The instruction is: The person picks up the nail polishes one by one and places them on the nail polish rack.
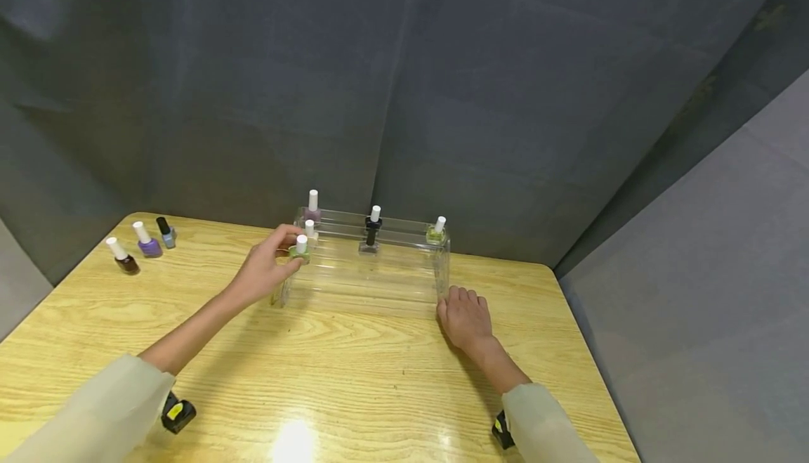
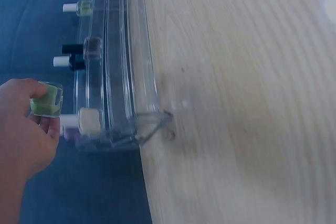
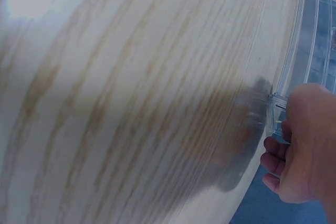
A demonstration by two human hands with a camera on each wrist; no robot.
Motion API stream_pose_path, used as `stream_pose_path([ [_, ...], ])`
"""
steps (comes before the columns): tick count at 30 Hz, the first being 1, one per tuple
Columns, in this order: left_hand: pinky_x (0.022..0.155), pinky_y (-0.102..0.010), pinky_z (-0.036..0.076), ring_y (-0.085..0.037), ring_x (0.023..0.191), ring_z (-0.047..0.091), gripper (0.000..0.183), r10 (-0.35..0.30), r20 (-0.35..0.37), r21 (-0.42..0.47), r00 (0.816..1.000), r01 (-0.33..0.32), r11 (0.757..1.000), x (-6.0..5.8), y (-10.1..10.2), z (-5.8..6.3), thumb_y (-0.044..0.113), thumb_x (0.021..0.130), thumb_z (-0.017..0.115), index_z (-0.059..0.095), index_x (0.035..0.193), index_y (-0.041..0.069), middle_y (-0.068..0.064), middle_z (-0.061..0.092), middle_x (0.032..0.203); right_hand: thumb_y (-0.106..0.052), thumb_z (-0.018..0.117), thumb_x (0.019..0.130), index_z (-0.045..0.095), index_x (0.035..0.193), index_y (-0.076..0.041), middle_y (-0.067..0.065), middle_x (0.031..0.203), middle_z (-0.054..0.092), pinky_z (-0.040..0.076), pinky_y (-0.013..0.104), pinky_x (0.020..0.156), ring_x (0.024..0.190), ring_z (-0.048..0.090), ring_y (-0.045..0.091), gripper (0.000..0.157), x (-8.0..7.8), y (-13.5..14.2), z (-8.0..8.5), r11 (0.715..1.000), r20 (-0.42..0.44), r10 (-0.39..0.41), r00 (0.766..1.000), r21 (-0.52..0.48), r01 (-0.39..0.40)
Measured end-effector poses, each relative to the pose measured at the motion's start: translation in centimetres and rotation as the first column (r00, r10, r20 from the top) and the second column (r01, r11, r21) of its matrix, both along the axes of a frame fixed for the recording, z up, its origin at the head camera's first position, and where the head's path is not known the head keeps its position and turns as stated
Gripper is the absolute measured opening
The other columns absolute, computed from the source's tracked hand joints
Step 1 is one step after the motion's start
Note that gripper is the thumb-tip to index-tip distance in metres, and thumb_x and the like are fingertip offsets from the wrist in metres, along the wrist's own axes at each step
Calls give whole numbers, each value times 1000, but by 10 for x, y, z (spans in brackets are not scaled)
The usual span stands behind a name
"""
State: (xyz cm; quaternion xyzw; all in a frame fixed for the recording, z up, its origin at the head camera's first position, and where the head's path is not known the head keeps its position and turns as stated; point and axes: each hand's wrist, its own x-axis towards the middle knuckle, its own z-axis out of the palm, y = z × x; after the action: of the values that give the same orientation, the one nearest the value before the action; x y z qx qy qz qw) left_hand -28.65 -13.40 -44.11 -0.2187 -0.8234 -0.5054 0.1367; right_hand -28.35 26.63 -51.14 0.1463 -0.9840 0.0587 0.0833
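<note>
In my left hand (image 1: pixel 268 266), thumb and fingers pinch a green nail polish bottle (image 2: pixel 48 99) with a white cap, held over the left end of a clear stepped display rack (image 1: pixel 373 301). Close behind it stands an off-white nail polish bottle (image 2: pixel 90 121); a mauve one (image 1: pixel 312 214) is on the top step. Mid-rack are a dark bottle with a white cap (image 1: pixel 374 216) and a black-capped bottle (image 1: pixel 369 246). A yellow-green bottle (image 1: pixel 435 236) stands at the right. My right hand (image 1: pixel 466 319) holds the rack's front right corner, its fingers curled.
On the table's far left stand a dark brown polish bottle (image 1: pixel 128 264), a purple one (image 1: pixel 150 247) and a blue-grey one with a black cap (image 1: pixel 168 239). A dark curtain (image 1: pixel 253 98) hangs behind the wooden table (image 1: pixel 354 379).
</note>
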Motion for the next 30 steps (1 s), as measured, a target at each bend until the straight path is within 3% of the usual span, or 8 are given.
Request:
stream_pose_path([
  [6, 91, -49, 51, -34, 102, 60, 43, -60, 20, 46, 998, 59, 997, -11, 29, 5, -8, 89, 69, 51, 126, 1, -22, 64, 115, -24, 42, 107, 36, 80, -9, 3, 74, 31, 31, 42, 69, 72, 34, 27, 31, -1, 1, 0, 1000, 9, -1, 1000, 4, 1],
  [13, 93, -49, 51, -34, 100, 61, 42, -113, 44, 91, 993, 109, 990, -22, 67, 14, -10, 87, 68, 52, 124, 1, -22, 63, 112, -24, 44, 106, 34, 78, -11, 0, 72, 24, 30, 40, 67, 69, 33, 25, 32, -1, 2, -3, 1000, -44, 5, 999, 8, -5],
  [21, 93, -43, 52, -30, 102, 62, 41, -163, 62, 108, 985, 156, 982, -33, 105, 16, -9, 88, 68, 53, 124, 3, -18, 64, 112, -25, 44, 106, 37, 80, -10, 3, 73, 30, 32, 42, 69, 72, 36, 27, 31, -1, 2, -1, 1000, 3, -7, 1000, 17, 7],
  [26, 88, -41, 53, -28, 103, 62, 41, -202, 47, 80, 978, 198, 977, -37, 130, 17, -7, 90, 67, 52, 126, 5, -17, 64, 115, -24, 44, 106, 35, 79, -11, 1, 72, 25, 30, 40, 67, 70, 33, 26, 31, -1, 2, -2, 1000, -40, 5, 999, 12, -4],
  [30, 89, -38, 53, -26, 104, 63, 41, -209, 38, 44, 977, 207, 977, -40, 150, 16, -6, 90, 68, 54, 126, 6, -16, 66, 115, -25, 43, 106, 36, 80, -10, 2, 73, 28, 30, 40, 67, 70, 34, 26, 31, -1, 1, 0, 1000, -20, 0, 1000, 20, 0],
])
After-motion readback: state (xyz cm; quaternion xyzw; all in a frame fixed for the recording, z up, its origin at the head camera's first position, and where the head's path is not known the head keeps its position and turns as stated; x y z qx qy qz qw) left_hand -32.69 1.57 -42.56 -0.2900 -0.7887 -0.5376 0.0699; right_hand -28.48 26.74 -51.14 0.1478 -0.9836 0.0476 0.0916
